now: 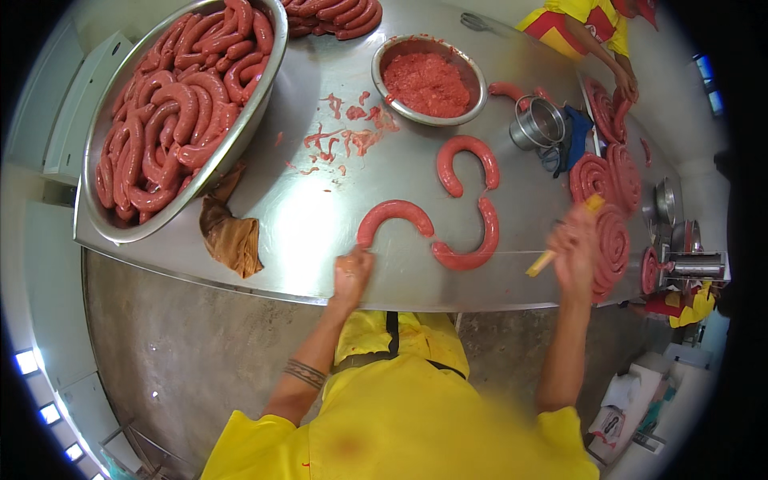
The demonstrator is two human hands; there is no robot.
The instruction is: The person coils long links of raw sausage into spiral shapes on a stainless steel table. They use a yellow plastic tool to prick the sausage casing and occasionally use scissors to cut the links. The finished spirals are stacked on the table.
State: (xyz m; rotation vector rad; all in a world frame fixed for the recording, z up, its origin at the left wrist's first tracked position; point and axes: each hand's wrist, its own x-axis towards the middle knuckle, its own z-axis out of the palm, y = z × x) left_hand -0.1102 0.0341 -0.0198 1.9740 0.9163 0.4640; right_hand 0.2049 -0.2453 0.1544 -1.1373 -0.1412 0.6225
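Note:
My left hand (352,272) is closed in a pinch at the lower end of a curved red sausage (394,210) on the steel table. My right hand (572,240), blurred, is shut on a yellow stick (594,202), held near the table's right part. A thin pale string (504,252) runs between my hands. Two more curved links lie between them, an upper arch (468,148) and a lower one (478,252). Coiled raw sausages (610,240) lie just beyond my right hand. A brown cloth (224,232) is left of my left hand.
A big bowl of sausages (272,48) fills the upper left. A bowl of minced meat (426,84), scraps (360,136), metal containers (528,128) and scissors (472,20) are on the table (304,272). A co-worker's hand (624,84) is at coils upper right; a steel filler (696,266) stands far right.

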